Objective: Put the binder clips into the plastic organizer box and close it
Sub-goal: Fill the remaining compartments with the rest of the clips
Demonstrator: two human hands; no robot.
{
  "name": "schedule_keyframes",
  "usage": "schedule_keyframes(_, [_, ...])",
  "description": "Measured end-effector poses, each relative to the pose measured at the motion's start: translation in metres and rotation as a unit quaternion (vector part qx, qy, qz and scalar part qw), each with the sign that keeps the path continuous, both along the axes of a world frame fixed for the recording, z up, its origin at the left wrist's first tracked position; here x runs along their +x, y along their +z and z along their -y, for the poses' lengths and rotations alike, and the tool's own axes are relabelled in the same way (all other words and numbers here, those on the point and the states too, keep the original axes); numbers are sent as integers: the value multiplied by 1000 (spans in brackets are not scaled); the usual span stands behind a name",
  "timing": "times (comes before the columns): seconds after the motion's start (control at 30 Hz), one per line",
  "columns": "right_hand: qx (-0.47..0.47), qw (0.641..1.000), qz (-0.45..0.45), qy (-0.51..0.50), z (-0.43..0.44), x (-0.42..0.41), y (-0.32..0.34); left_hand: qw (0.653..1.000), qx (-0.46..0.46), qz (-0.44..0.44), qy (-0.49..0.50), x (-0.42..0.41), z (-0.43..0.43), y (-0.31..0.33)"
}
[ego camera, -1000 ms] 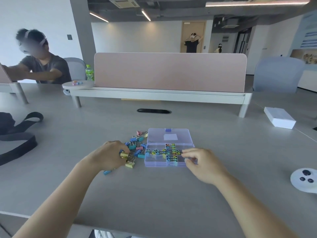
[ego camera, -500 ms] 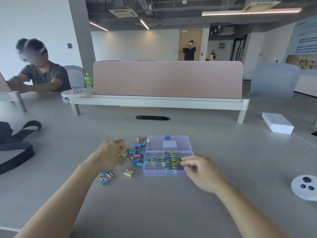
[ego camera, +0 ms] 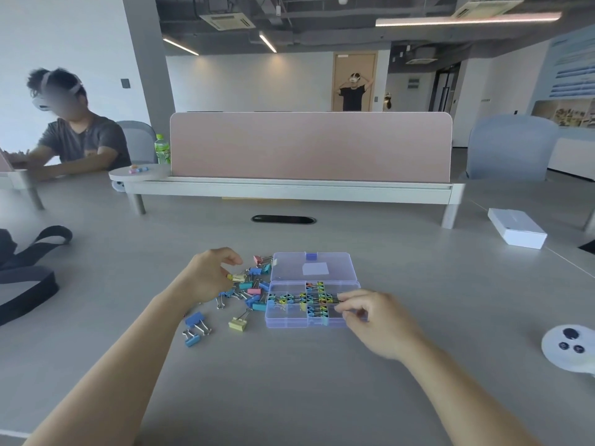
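Clips are what the coming move turns on — the loose binder clips [ego camera: 254, 289] lie scattered on the table [ego camera: 289, 397] just left of the organizer box [ego camera: 289, 320]. The closest ones touch its left wall, and a few strays (two blue, one yellow) lie nearer to you, off the box's left front corner. The box lies with its long axis running left to right in front of you. Its lid [ego camera: 314, 268] is open flat on the far side, so you can reach every compartment from above. The middle compartments are packed with clips; those at the box's left end look bare. Your left hand [ego camera: 209, 280] sits left of the box, right at the pile, fingers curled and apparently pinching a yellow clip [ego camera: 237, 278]. Your right hand [ego camera: 378, 320] is at the box's right end, fingers curled over the rightmost compartment — whether it grasps a clip, the wall, or nothing, the view doesn't settle. So your left hand is plainly the nearer one to the pile, and I'd judge that a short carry rightward over the left wall is all each clip needs. The lid will have to swing toward you to close, and that should wait: plenty of clips are outside the box.
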State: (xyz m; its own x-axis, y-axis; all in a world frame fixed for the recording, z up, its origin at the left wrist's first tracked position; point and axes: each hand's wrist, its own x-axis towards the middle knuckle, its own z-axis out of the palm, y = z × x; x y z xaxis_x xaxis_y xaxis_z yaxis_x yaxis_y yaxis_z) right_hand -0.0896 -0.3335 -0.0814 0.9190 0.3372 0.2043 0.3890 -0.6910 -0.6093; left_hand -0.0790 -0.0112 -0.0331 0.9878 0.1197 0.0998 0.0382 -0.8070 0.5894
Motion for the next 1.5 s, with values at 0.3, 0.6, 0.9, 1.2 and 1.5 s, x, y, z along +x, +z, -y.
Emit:
schedule_keyframes(0.3, [62,997,28,-25,2,-1,5,990,-46,91,-95,-20,51,9])
schedule_keyframes(0.6, [240,966,5,-92,10,6,12,976,-143,73,-145,4,165,2])
schedule_keyframes(0.9, [164,978,-8,-128,15,18,4,979,-145,65,-130,19,186,-32])
schedule_keyframes(1.2, [61,991,60,-101,13,21,-4,990,23,66,-120,17,181,-32])
schedule_keyframes(1.5, [50,989,67,-121,10,26,-8,973,217,19,-83,15,207,-2])
